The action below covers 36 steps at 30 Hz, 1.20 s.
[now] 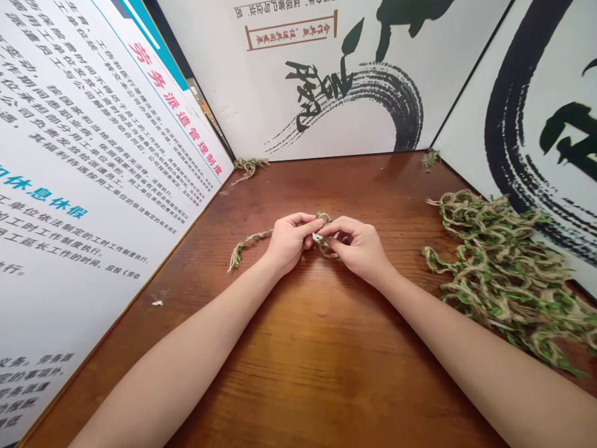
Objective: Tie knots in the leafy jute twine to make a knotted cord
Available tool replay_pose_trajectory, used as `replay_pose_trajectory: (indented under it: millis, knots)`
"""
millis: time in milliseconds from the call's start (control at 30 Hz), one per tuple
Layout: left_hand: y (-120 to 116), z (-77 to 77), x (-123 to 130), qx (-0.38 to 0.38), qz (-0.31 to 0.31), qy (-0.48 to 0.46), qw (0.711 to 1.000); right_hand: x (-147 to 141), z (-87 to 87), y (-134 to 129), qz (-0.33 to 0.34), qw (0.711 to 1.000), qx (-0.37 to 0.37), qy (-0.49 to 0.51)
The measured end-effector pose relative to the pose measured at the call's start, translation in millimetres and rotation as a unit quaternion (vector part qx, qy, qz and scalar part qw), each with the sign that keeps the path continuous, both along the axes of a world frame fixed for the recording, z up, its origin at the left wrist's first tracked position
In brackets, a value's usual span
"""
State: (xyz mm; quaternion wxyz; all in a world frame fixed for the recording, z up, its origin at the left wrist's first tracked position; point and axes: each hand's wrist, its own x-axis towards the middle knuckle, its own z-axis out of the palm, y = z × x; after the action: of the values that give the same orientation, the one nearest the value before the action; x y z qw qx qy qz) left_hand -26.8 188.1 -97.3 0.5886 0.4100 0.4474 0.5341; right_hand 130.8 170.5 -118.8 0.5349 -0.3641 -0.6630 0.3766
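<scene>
Both my hands meet above the middle of the table, pinching one piece of twine with green leaves [252,239]. Its loose end trails out to the left of my left hand [290,239] and rests on the wood. Thumb and fingers of that hand are closed on the twine. My right hand [357,246] is closed on it too, fingertips close to the left thumb. A small loop of the leafy twine stands above the fingertips, and another bit hangs below them. Something small and white shows between the hands; I cannot make out what it is.
A large tangled heap of leafy twine [508,267] covers the table's right side. Small bits of twine lie in the back left corner [250,167] and back right corner [431,159]. A white scrap [157,303] lies at left. Printed panels [326,124] wall the brown table [289,373].
</scene>
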Motion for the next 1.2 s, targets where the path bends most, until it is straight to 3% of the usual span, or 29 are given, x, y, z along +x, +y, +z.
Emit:
replay_pose_trajectory:
  millis: [267, 633, 800, 1033, 1200]
  knots:
    - [-0.8, 0.7, 0.1, 0.006, -0.014, 0.013, 1.000, 0.8, 0.1, 0.6, -0.056, 0.998, 0.016, 0.005]
    - [-1.2, -1.7, -4.0, 0.032, -0.072, 0.022, 0.997, 2.3, -2.2, 10.5, 0.006, 0.975, -0.139, 0.175]
    - [-1.7, -1.3, -5.9, 0.034, -0.092, 0.011, 0.995, 3.1, -0.6, 11.8, 0.008, 0.974, -0.143, 0.177]
    - [-7.6, -4.0, -2.4, 0.094, -0.085, 0.126, 0.984, 0.3, -0.2, 6.9, -0.013, 0.989, -0.114, 0.094]
    - [-5.9, -4.3, -1.3, 0.087, -0.077, 0.090, 0.989, 1.8, 1.3, 6.4, 0.000, 0.983, -0.123, 0.138]
